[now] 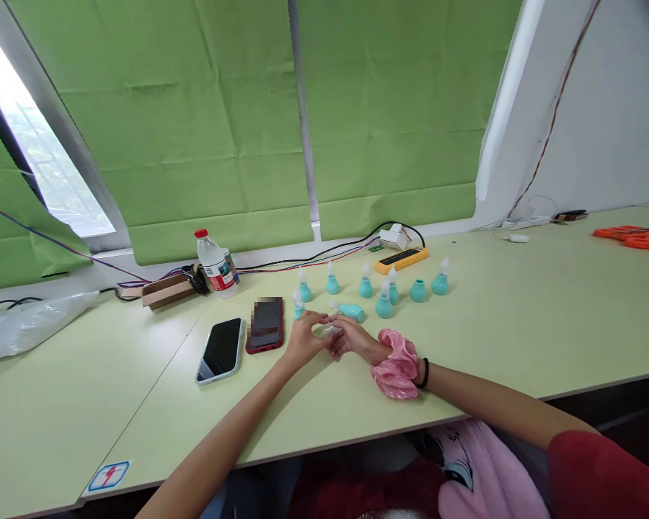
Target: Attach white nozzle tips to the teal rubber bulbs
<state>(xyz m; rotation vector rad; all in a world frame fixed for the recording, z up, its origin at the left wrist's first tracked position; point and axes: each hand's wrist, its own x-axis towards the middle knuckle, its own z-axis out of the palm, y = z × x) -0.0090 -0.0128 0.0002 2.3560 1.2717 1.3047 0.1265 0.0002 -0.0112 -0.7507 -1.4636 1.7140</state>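
Close together above the table, my left hand (306,340) and my right hand (354,339) are both closed on a small clear plastic piece (327,329). Fingers cover much of it, so its exact shape is hidden. Just behind my hands a turquoise bulb with a clear nozzle (351,311) lies on its side. Several similar bulbs stand upright with clear nozzles pointing up, among them one bulb (383,305) to the right and another (298,310) by my left hand. One turquoise bulb (418,291) has an open top without a nozzle.
Left of my hands lie a red-cased phone (265,326) and a light-cased phone (220,351). Farther back are a water bottle (216,265), a cardboard box (167,290), a yellow-edged power strip (402,261) and cables. Orange-handled scissors (635,236) lie far right.
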